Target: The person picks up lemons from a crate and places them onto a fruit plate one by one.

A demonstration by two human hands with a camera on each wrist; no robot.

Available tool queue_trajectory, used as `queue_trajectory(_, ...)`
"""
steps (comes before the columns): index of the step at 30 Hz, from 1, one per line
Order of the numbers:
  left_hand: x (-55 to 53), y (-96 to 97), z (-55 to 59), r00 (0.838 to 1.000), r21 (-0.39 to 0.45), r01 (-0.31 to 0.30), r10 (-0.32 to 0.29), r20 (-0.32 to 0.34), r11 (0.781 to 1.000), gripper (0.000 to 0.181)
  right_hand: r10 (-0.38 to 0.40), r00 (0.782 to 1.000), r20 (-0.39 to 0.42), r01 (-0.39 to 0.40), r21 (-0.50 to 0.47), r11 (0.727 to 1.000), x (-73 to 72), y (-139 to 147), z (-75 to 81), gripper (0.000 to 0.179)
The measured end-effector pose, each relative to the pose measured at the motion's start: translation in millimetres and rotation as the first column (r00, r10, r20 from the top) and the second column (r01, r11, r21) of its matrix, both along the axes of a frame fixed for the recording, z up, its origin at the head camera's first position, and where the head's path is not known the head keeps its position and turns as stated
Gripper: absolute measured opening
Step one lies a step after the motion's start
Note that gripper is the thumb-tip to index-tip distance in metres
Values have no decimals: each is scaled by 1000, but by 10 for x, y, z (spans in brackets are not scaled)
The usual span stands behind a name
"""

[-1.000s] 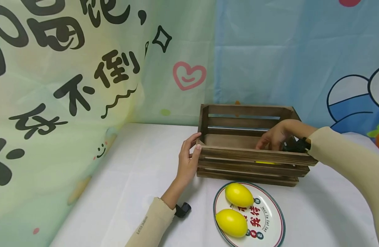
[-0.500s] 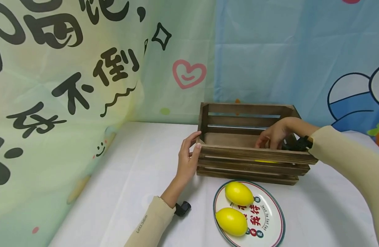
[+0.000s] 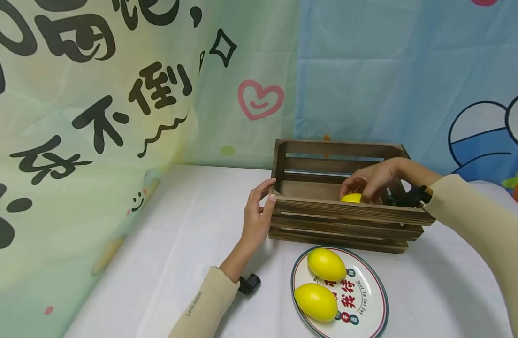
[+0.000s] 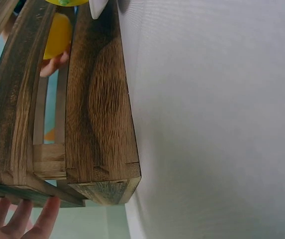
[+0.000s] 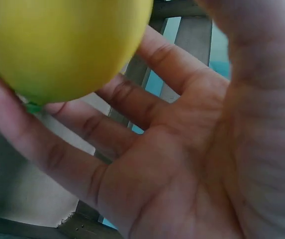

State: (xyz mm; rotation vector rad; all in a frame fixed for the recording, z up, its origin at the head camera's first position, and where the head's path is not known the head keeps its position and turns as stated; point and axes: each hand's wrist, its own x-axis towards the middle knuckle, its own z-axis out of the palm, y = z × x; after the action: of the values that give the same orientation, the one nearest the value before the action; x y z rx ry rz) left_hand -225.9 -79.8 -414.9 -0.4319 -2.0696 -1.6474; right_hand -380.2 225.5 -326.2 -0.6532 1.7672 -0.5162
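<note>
Inside the slatted wooden crate, my right hand holds a yellow lemon, partly hidden by the front slat. The right wrist view shows the fingers curved along this lemon, which has a green tip. My left hand rests against the crate's left end, thumb by the front corner. In the left wrist view its fingers lie nearly straight against the end of the crate. Two more lemons, one behind the other, sit on a round plate.
The plate stands in front of the crate on a white cloth-covered table. A printed cloth backdrop hangs directly behind the crate, and another printed cloth rises on the left.
My right hand has shifted slightly left and up inside the crate. The lemon, earlier glimpsed through the slats, now shows above the front slat. My left hand, crate and plate have stayed in place.
</note>
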Motion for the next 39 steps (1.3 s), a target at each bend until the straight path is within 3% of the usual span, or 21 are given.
queue_trajectory(3,33,0,45,1000,3,4,-4,1,1000,39,-25,1000,-1,25,-29,999,-19,-7,5,64)
queue_trajectory(11,-26,-20,24,1000,7,-7,7,-13,1000,43,-79,997,11,79,-109,991,-88,6,94,65)
queue_trajectory(20,-33,-45,76,1000,-2,-6,6,-19,1000,44,-198,979,41,202,-171,964,-93,-20,180,62)
queue_trajectory(24,-42,-46,80,1000,2,-1,1,-24,1000,47,-230,973,28,229,-247,942,-70,7,225,57)
queue_trajectory(29,-48,-40,61,1000,0,3,-3,-12,1000,46,-227,974,14,214,-395,893,-21,94,238,42)
queue_trajectory(35,-22,-22,25,1000,-3,14,-14,-6,1000,42,-213,977,3,178,-556,812,51,240,241,46)
queue_trajectory(39,-1,-6,0,1000,6,10,-10,-7,1000,42,-252,968,6,198,-638,744,97,261,264,48)
